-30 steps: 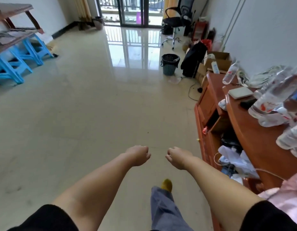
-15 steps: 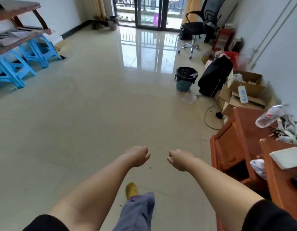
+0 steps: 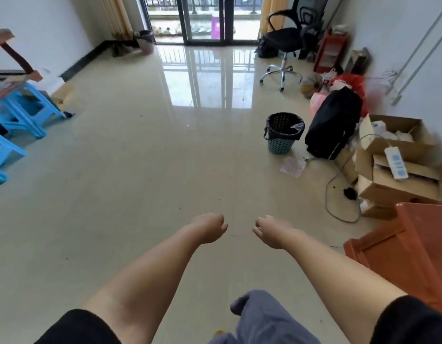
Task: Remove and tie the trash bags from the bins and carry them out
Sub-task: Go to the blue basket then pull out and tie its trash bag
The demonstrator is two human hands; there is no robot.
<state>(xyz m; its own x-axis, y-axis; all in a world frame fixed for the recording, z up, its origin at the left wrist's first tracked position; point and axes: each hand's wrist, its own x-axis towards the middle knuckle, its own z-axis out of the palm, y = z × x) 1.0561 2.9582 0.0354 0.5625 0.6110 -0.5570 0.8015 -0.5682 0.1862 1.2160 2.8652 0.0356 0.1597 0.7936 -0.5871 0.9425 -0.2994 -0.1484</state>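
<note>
1. Both arms reach forward over the glossy tiled floor (image 3: 145, 170). Black sleeves at the bottom edge; a grey trouser leg (image 3: 267, 319) shows between them.
2. Left hand (image 3: 208, 227): fingers curled under into a loose fist, nothing in it, held in the air.
3. Right hand (image 3: 271, 230): fingers likewise curled in, nothing held, just beside the left with a small gap between them.
4. Teal perforated bin (image 3: 282, 142) stands on the floor ahead and to the right, well apart from both hands. Its black trash bag (image 3: 284, 130) is still in place, folded over the rim.
5. Black backpack (image 3: 331, 125) leans just right of the bin. A flat clear packet (image 3: 293, 166) lies on the floor in front of it.
6. Open cardboard boxes (image 3: 398, 170) stacked at the right wall, a white power strip (image 3: 396, 162) on top.
7. Second, dark bin (image 3: 146, 40) far back by the balcony door (image 3: 205, 18); contents too far to tell.
8. Black office chair (image 3: 289, 38) back right. Blue plastic stools (image 3: 24, 112) at left. Red-brown wooden cabinet (image 3: 411, 247) at the lower right.
</note>
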